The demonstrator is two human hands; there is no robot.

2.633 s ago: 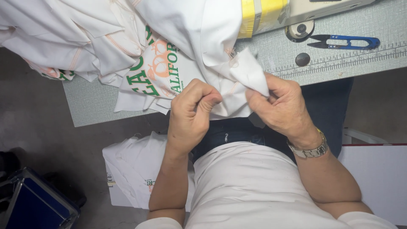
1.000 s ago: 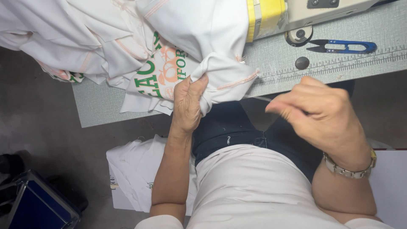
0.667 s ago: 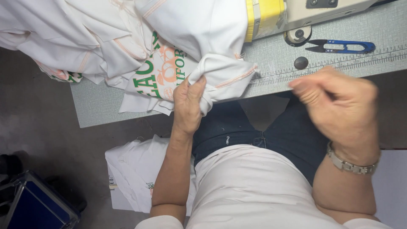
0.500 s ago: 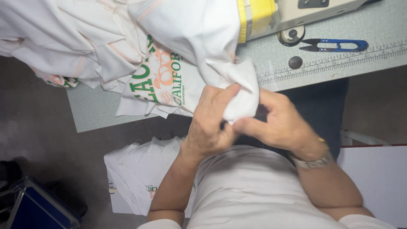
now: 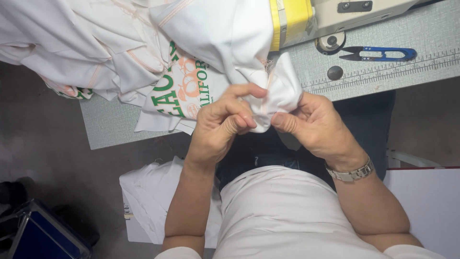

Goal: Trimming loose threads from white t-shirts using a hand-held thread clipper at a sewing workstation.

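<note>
A white garment point(image 5: 225, 43) with green and orange print and orange stitching hangs over the front edge of a grey sewing table point(image 5: 110, 124). My left hand point(image 5: 218, 129) and my right hand point(image 5: 318, 127) both pinch one bunched corner of this white cloth point(image 5: 278, 91) just in front of the table edge, thumbs and fingers closed on the fabric. A metal watch sits on my right wrist point(image 5: 350, 172). More white garments point(image 5: 62, 48) are piled on the table to the left.
A sewing machine with a yellow part point(image 5: 292, 19) stands at the back. Blue thread snips point(image 5: 378, 52) lie on the table at the right, near a ruler strip. White cloth point(image 5: 153, 201) lies on the floor at my left. A blue crate point(image 5: 38, 235) sits at the lower left.
My right hand had let go and swung out to the right, then came back. Both hands now grip the garment's corner again, slightly higher and closer to the table edge.
</note>
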